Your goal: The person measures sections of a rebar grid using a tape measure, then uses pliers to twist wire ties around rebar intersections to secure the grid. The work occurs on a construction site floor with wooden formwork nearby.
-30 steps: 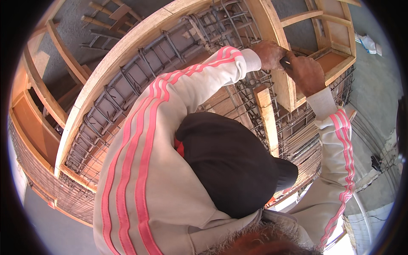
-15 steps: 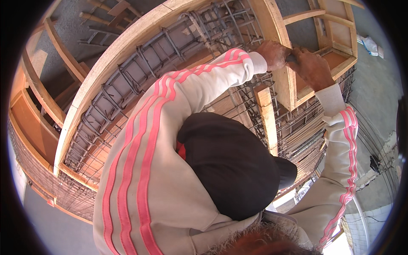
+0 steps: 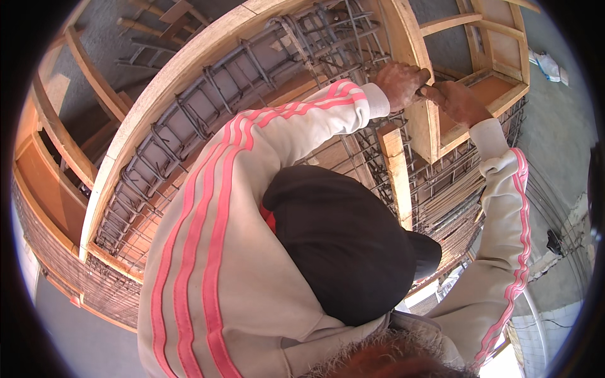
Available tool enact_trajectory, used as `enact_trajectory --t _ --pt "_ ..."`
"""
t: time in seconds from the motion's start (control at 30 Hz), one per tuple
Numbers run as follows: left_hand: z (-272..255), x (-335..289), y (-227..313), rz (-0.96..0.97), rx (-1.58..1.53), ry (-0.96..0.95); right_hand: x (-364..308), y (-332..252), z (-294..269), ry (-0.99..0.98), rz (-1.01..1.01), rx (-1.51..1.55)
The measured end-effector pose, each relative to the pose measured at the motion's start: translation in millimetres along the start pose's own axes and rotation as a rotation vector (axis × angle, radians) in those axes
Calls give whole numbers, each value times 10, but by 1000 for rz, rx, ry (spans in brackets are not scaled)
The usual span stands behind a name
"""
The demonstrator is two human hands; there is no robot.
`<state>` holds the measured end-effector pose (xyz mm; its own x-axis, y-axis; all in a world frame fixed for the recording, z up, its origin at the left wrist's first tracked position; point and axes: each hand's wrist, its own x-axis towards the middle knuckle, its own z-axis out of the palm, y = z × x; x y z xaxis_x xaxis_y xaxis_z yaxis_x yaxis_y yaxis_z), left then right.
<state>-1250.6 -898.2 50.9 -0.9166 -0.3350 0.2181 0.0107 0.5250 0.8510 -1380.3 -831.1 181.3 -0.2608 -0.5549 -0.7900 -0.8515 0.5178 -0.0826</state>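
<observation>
Hands meet at pale wooden board (image 3: 424, 135)

Near one o'clock, the left hand (image 3: 398, 86) curls its fingers together; the right hand (image 3: 463, 103) touches a small dark piece (image 3: 420, 92) — whether pinching, I cannot tell. At two, crumpled white-and-blue packaging (image 3: 549, 67) — print too small to read.

I had bright daylight on the pale left sleeve (image 3: 296, 132), blown-out glare at near right, and dim shadow far left; the fisheye bowed the timber beam (image 3: 186, 60) inside a black rim.
</observation>
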Motion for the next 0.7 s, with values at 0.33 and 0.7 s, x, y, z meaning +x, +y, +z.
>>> enact_trajectory --t 0.33,0.7 --pt "-30 149 -102 77 -48 -375 -131 98 30 -213 322 469" --pt "-54 200 -220 203 -157 -353 -374 -163 252 190 104 -347"
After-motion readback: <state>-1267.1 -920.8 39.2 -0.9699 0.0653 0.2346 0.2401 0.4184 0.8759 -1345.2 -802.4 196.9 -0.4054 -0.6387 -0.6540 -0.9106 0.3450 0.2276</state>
